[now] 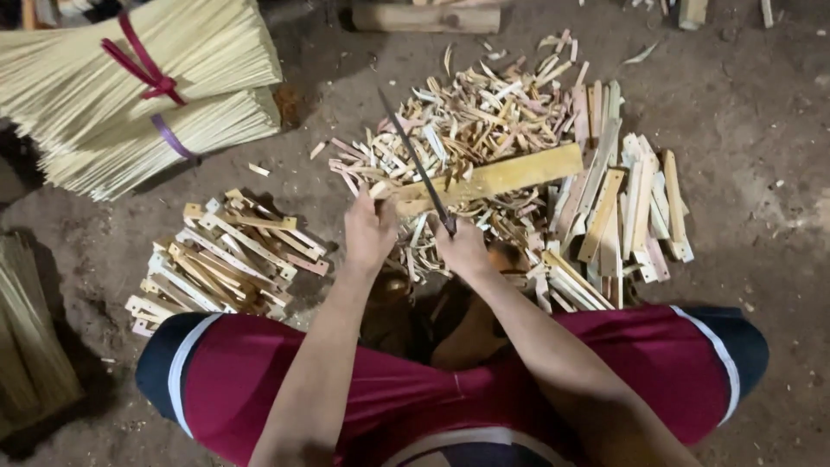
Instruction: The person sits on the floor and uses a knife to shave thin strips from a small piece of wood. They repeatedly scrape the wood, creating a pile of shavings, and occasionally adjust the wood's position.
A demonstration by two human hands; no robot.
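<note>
**dustyfloor:** Dirt floor (743, 130) everywhere. Far left of the left hand (369, 232), tied stick bundles (138, 86); nearer, a pile of cut slats (226, 259). That hand pinches the near end of a bamboo slat (493, 179).

**splitter22:** Right hand (462, 249) is clenched on a thin knife (417, 164), blade laid across the slat. Looks stiff, light, splintery; I'd hold it well behind the edge. Shavings (467, 112) crowd behind, slats (631, 207) to the right.
</note>
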